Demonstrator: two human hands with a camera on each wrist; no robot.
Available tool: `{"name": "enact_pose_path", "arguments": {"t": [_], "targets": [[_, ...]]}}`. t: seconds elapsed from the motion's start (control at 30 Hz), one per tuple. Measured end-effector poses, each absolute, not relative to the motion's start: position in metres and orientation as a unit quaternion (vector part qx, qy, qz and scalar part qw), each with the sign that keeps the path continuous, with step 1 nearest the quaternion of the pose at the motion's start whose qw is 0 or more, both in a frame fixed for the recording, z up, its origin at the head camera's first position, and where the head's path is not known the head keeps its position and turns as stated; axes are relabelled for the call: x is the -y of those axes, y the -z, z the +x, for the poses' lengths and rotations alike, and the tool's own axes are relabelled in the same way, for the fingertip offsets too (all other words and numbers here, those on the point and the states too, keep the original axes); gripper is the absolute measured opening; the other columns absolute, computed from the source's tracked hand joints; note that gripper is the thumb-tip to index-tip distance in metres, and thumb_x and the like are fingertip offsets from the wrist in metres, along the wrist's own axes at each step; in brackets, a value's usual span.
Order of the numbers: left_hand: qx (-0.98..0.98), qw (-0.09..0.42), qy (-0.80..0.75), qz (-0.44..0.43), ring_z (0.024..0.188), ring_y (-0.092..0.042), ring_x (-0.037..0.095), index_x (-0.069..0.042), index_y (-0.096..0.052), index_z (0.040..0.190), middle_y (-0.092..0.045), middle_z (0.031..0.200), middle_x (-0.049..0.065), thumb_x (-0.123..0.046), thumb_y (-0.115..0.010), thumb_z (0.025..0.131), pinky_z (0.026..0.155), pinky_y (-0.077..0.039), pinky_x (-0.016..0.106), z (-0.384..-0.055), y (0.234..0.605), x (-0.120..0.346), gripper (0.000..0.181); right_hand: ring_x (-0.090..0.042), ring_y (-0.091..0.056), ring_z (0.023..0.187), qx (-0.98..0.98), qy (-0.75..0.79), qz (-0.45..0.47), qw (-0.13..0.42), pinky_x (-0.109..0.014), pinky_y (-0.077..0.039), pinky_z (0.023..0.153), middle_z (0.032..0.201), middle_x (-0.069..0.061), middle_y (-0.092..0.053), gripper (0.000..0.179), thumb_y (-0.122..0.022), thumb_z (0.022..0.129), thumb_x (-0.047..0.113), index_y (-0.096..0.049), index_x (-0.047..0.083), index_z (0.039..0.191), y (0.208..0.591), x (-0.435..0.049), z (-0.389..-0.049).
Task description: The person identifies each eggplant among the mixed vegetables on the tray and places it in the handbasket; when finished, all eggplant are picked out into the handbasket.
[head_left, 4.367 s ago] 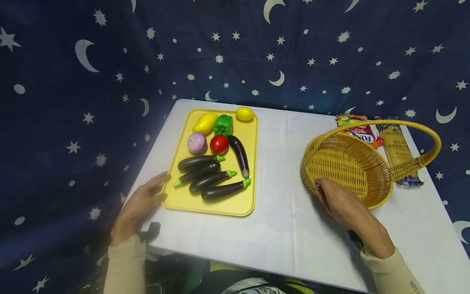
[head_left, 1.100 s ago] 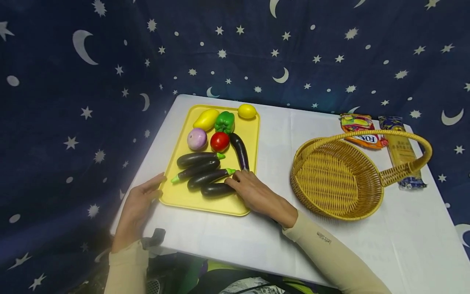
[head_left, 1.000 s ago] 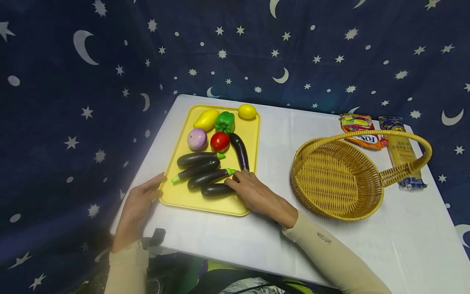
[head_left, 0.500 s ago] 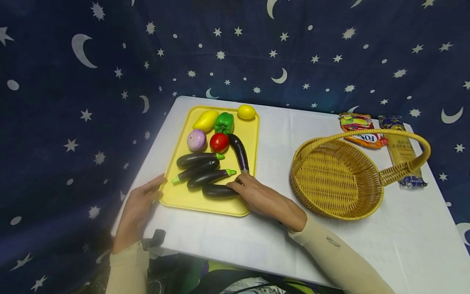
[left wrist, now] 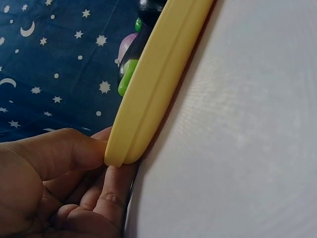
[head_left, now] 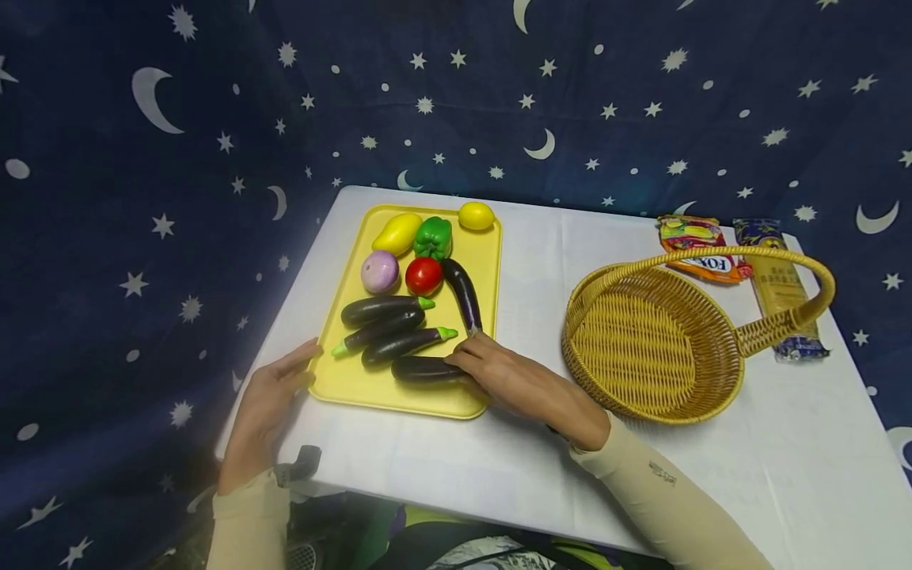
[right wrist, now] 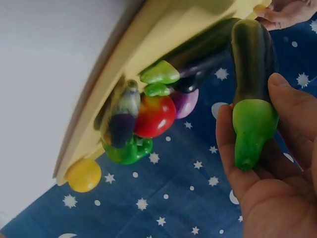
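My right hand (head_left: 523, 384) grips the nearest eggplant (head_left: 426, 369) around its green stem end, thumb on one side and fingers on the other in the right wrist view. That eggplant is over the front right of the yellow tray (head_left: 385, 398); how high it is cannot be told. At the tray's left edge, my left hand (head_left: 265, 404) pinches the rim between thumb and finger, as the left wrist view shows. Several other dark eggplants (head_left: 404, 347) lie on the tray, behind them a tomato (head_left: 423, 276), a purple onion (head_left: 380, 271) and a green bell pepper (head_left: 433, 238).
A mango-like yellow fruit (head_left: 397, 233) and a lemon (head_left: 476, 215) sit at the tray's back. To the right stands a wicker basket (head_left: 634, 356) with a tall handle. Behind it lie a red and orange snack bag (head_left: 701, 249) and a long yellow packet (head_left: 780, 285).
My right hand has left the basket's rim and taken hold of the nearest eggplant, now shifted slightly right. The basket stands a little further left than at first. My left hand stays at the tray.
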State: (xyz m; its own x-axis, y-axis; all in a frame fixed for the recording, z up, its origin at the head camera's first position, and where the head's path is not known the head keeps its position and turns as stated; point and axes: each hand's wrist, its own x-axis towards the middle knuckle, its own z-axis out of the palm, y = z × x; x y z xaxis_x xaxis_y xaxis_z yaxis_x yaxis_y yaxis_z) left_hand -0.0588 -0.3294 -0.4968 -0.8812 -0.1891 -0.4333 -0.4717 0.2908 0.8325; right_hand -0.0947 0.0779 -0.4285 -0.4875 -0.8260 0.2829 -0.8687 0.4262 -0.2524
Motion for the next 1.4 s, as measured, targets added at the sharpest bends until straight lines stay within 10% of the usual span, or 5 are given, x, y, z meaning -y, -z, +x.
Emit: {"name": "enact_pose_path", "arguments": {"t": [0.83,1.13,1.4], "targets": [[-0.785,0.129,-0.564,-0.221,0.167,-0.023,0.019,-0.023,-0.061,0.151,-0.042,0.170,-0.012,-0.009,-0.062,0.102,0.138,-0.016,0.052,-0.060,0.495,0.324,0.051,-0.013,-0.065,0.110,0.826,-0.236,0.497,0.121,-0.028,-0.063,0.089,0.122,-0.001,-0.070,0.038,-0.080,0.090,0.000,-0.071,0.008,0.126,0.392,-0.151,-0.068],[-0.778,0.131,-0.569,-0.231,0.168,-0.021,0.021,-0.024,-0.059,0.153,-0.039,0.171,-0.011,-0.010,-0.060,0.104,0.138,-0.016,0.051,-0.057,0.496,0.327,0.051,-0.007,-0.062,0.110,0.845,-0.226,0.470,0.118,-0.017,-0.054,0.093,0.123,0.002,-0.070,0.039,-0.043,0.114,0.033,-0.070,0.010,0.130,0.381,-0.194,-0.057],[-0.780,0.133,-0.565,-0.234,0.168,-0.021,0.018,-0.026,-0.060,0.152,-0.040,0.171,-0.014,-0.010,-0.060,0.103,0.139,-0.014,0.051,-0.059,0.499,0.327,0.052,-0.005,-0.060,0.110,0.861,-0.250,0.431,0.106,-0.008,-0.048,0.098,0.126,0.006,-0.069,0.042,-0.043,0.113,0.041,-0.071,0.015,0.130,0.381,-0.227,-0.041]]}}
